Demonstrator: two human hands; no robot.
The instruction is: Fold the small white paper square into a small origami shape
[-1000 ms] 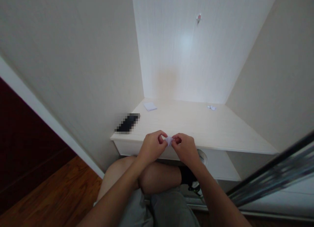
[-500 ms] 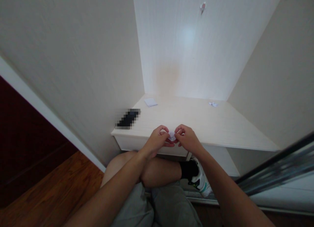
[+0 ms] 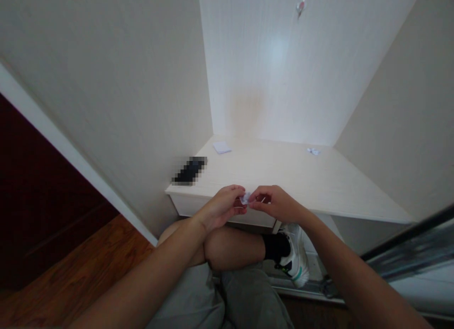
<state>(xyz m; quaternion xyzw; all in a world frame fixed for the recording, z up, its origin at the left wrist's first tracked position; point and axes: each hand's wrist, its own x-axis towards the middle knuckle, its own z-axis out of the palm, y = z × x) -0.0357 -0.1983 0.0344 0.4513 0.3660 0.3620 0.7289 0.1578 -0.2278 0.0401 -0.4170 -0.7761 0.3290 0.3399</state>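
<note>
A small folded piece of white paper (image 3: 245, 199) is held up between my two hands, just in front of the shelf's front edge. My left hand (image 3: 227, 203) pinches its left side between thumb and fingers. From the right, my right hand (image 3: 275, 201) grips the paper's right edge with thumb and forefinger, its other fingers curled. The fingertips hide part of the paper, so its exact folded shape cannot be made out.
A flat white paper stack (image 3: 222, 147) lies at the shelf's back left, beside a blurred black object (image 3: 190, 171). Small white folded paper (image 3: 314, 151) rests at the back right. My crossed leg (image 3: 234, 248) and shoe (image 3: 294, 258) are below the shelf (image 3: 283, 170).
My right hand has turned flatter, and its fingertips now pinch the paper from the side. The paper appears reshaped or turned a little. The view has shifted slightly.
</note>
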